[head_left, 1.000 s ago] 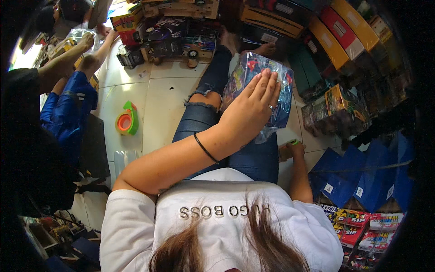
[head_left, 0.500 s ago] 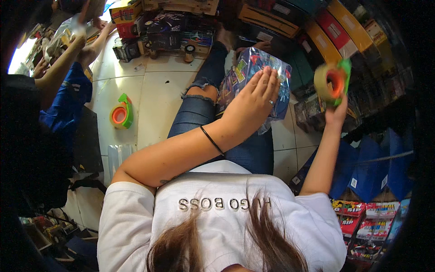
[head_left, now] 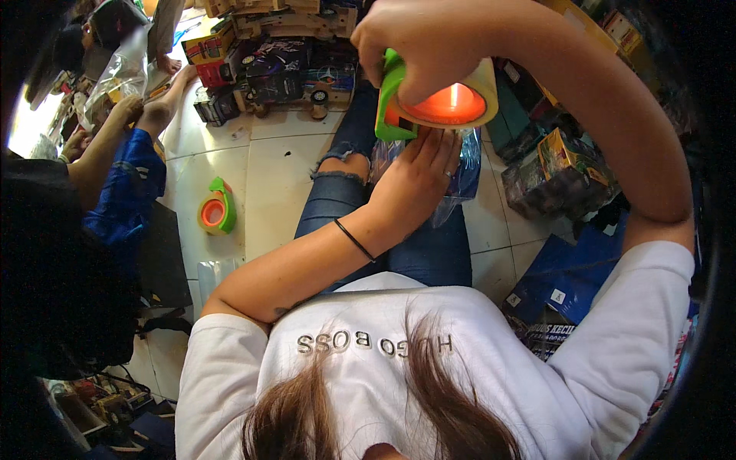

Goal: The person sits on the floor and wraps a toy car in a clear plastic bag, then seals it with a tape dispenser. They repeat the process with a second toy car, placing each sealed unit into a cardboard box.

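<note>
On my lap rests a blue printed box point(head_left: 466, 178) wrapped in clear plastic. My left hand point(head_left: 414, 178) lies on top of it with fingers stretched out flat; their tips are partly hidden. Above that hand, my right hand point(head_left: 425, 47) grips a green tape dispenser point(head_left: 392, 84) with an orange core and a wide roll of tape. The dispenser is tilted and covers much of the box. Whether its tape touches the box, I cannot tell.
A second green tape dispenser point(head_left: 218, 207) lies on the tiled floor to the left. Boxed toys point(head_left: 276, 69) are stacked ahead, and a plastic-wrapped pack of boxes point(head_left: 556, 175) stands at right. Another person's arm point(head_left: 157, 111) handles clear plastic at far left.
My right hand has swung the tape dispenser from the far right across and over the box. My left hand has stayed on the box.
</note>
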### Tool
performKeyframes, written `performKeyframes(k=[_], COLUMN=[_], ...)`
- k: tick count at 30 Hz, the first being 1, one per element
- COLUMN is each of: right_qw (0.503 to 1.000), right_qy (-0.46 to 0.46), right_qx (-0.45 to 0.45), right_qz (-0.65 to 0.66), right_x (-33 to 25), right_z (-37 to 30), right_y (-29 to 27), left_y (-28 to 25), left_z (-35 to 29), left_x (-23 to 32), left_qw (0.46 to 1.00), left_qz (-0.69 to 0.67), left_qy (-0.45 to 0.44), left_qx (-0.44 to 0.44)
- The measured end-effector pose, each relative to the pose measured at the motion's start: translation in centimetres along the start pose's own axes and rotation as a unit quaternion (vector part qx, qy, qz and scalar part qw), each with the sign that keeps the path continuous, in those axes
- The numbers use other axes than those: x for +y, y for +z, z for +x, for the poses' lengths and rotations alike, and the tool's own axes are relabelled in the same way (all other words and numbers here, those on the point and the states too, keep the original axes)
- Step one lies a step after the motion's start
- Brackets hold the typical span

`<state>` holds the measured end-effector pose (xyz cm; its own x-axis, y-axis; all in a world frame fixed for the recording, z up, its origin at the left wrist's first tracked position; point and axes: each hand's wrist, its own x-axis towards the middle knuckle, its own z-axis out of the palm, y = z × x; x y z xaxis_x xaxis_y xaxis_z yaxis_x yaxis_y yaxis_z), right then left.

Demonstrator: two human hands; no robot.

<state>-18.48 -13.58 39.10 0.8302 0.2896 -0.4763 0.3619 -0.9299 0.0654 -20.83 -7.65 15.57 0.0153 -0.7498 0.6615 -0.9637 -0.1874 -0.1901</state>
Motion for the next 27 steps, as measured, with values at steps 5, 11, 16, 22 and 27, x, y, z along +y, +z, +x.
performKeyframes(k=[5,11,16,22,27], right_qw=[0.99,0.994,0.922,0.885,0.913], right_qy=[-0.1,-0.058,0.225,0.294,0.023], right_qx=[0.021,0.09,0.094,0.36,0.385], right_qz=[-0.092,0.026,-0.302,0.037,0.135], right_x=[0.8,3.7,5.7,6.4,4.3], right_z=[-0.3,-5.5,-15.6,-25.7,-12.6], right_y=[0.9,4.0,8.3,12.6,9.4], left_y=[0.2,-0.3,-1.2,-1.1,-0.9], left_z=[-0.1,-0.2,-1.5,-1.7,-1.7], left_x=[-0.1,0.1,-0.9,0.0,0.6], left_qw=[1.0,1.0,0.999,0.999,0.999], left_qz=[-0.002,-0.022,-0.014,0.02,0.015], left_qy=[0.005,0.004,-0.011,0.037,0.025], left_qx=[0.013,-0.002,-0.042,-0.001,0.029])
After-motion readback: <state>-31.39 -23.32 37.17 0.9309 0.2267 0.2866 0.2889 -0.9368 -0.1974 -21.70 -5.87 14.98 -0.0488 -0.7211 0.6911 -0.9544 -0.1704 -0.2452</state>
